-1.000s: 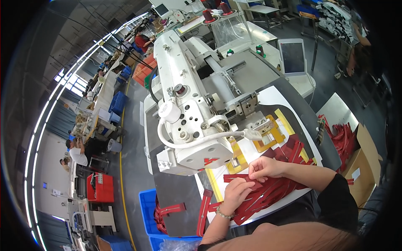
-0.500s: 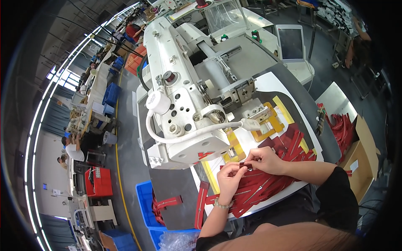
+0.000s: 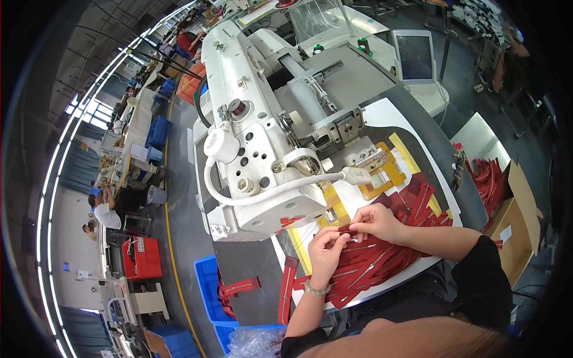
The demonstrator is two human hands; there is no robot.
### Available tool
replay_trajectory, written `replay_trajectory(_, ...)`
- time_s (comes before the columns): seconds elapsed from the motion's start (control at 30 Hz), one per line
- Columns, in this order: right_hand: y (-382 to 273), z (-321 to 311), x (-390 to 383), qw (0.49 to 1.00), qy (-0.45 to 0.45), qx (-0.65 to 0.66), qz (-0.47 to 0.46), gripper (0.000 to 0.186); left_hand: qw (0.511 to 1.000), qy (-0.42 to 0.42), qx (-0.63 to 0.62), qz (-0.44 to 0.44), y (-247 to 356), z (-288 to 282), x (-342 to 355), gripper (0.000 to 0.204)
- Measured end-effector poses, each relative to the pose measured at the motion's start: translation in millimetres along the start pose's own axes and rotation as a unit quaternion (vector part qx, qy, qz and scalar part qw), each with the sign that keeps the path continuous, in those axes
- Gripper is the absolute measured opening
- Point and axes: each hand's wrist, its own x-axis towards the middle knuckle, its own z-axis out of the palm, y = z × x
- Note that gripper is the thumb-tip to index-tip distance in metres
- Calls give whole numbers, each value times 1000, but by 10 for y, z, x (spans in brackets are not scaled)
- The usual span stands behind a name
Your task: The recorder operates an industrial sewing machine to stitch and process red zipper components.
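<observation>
While both hands (image 3: 325, 246) (image 3: 378, 222) pinch close together; red strip (image 3: 345, 228) between them; zipper pile (image 3: 371, 265) below

Machine head (image 3: 271, 206) blocks reach to the far left of the tabletop (image 3: 253, 310); red zipper heap (image 3: 373, 271) crowds the near edge. Bare passage at near-left corner, bordered by two loose zippers (image 3: 288, 292); another strip inside the right edge.
</observation>
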Motion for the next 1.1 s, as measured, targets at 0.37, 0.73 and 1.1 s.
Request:
replay_trajectory(0.37,13,35,-3,998,-27,48,-21,18,999,47,-17,13,-85,-13,60,18)
replay_trajectory(0.73,30,33,-2,1000,-9,20,-9,15,998,31,44,29,-123,-37,64,15)
replay_trajectory(1.1,10,41,-5,1000,-6,10,-4,14,998,49,21,14,-70,9,72,21)
